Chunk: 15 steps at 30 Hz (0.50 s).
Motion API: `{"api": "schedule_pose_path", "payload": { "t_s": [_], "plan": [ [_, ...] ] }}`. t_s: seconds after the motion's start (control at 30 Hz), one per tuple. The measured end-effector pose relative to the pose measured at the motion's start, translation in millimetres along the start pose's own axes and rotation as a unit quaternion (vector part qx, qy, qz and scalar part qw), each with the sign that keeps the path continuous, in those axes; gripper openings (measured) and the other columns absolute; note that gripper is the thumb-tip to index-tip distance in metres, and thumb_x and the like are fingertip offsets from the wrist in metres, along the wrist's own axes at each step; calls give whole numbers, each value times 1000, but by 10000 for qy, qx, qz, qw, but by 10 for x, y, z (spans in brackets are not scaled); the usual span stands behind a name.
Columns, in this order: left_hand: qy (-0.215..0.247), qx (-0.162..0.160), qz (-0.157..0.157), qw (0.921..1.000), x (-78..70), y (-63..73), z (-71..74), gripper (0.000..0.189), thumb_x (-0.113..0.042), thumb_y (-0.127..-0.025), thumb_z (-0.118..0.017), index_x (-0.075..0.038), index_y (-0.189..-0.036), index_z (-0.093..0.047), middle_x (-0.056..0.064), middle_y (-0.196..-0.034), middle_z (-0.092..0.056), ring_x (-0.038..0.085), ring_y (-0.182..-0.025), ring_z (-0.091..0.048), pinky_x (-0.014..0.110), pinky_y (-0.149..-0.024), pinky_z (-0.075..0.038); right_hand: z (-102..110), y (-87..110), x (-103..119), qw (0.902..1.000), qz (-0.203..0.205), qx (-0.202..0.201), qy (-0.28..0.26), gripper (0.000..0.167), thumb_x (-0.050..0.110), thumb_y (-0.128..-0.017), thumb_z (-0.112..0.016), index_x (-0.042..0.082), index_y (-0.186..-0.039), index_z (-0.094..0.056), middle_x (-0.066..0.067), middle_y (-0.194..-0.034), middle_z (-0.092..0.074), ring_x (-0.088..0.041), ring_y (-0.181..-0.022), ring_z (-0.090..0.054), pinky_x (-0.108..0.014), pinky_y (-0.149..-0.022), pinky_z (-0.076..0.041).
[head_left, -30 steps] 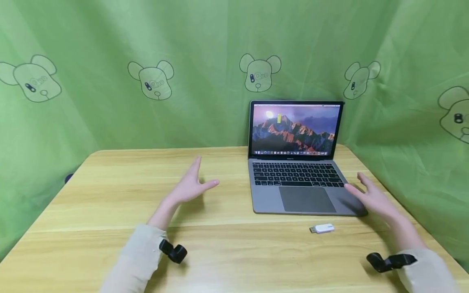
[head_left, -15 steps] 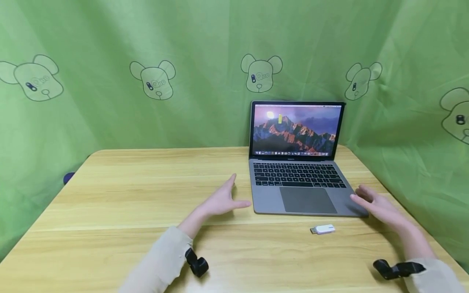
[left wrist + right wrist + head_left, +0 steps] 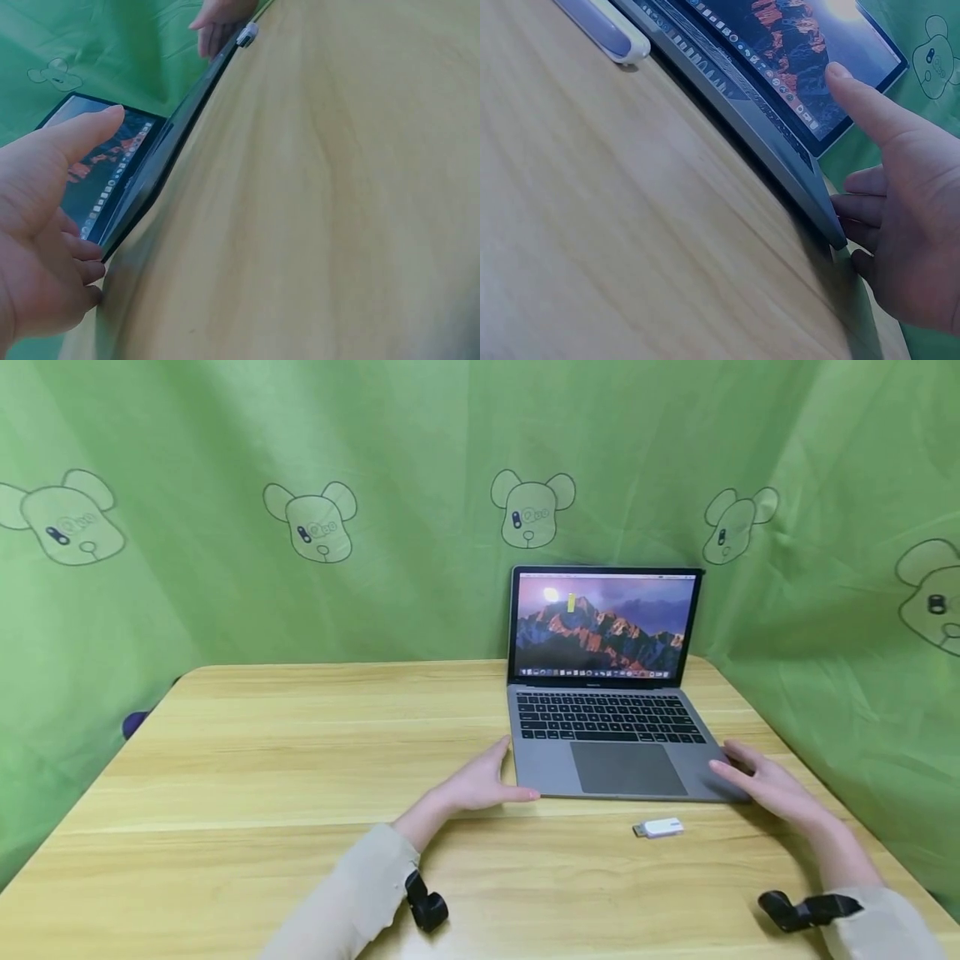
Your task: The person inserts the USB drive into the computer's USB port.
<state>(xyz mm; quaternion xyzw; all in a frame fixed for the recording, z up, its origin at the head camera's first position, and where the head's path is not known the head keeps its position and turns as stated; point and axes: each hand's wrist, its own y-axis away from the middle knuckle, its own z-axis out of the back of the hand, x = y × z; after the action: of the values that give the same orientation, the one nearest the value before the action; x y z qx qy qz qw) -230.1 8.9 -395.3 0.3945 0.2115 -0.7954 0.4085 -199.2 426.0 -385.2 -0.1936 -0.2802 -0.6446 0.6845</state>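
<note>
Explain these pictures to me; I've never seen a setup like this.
There is no robot, just a person's bare left hand and right hand. The wide picture comes from a camera worn on the head; the two close ones come from wrist cameras. On the wooden table are an open, lit-up laptop and, in front of it, a white USB stick. A green cloth hangs behind. The hands are at the laptop's two sides, thumbs raised; neither appears to grip it, so nothing seems held.
</note>
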Motion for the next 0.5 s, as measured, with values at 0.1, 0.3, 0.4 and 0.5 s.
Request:
{"api": "schedule_pose_path", "payload": {
  "t_s": [0.1, 0.3, 0.4, 0.5],
  "plan": [
    [-68, 8, -238, 9997, 8, -25, -31, 98, -39, -79, -72, -2, -148, -13, 15, -150, -24, 27, -136, -25, 38, -110, -22, 7, -9, 13, 10000, -29, 6, 31, 80, 41, -97, -44, -15, -141, -8, -40, -141, -10, -58, -127, -8, -70, -97, -14],
    [-291, 197, -130, 9993, -28, -25, -69, 99, -43, -80, -69, 2, -147, -12, 16, -150, -22, 26, -136, -23, 36, -110, -23, -1, -14, -11, 9998, -152, 84, 138, 83, 43, -96, -45, -15, -141, -6, -41, -141, -8, -59, -126, -7, -70, -96, -14],
    [-318, 246, -71, 9992, -50, -22, -75, 99, -43, -80, -69, 2, -147, -13, 16, -151, -21, 26, -136, -23, 36, -110, -23, -7, -15, -1, 9997, -202, 95, 129, 83, 44, -95, -44, -14, -141, -6, -41, -141, -8, -59, -126, -7, -71, -96, -14],
    [-139, 225, 25, 9996, -56, -18, -69, 99, -43, -79, -70, 3, -146, -13, 16, -151, -21, 25, -136, -23, 35, -110, -23, -14, -23, 26, 9996, -235, 81, 114, 83, 45, -95, -44, -13, -142, -7, -40, -142, -8, -59, -126, -8, -71, -96, -15]
  ]
}}
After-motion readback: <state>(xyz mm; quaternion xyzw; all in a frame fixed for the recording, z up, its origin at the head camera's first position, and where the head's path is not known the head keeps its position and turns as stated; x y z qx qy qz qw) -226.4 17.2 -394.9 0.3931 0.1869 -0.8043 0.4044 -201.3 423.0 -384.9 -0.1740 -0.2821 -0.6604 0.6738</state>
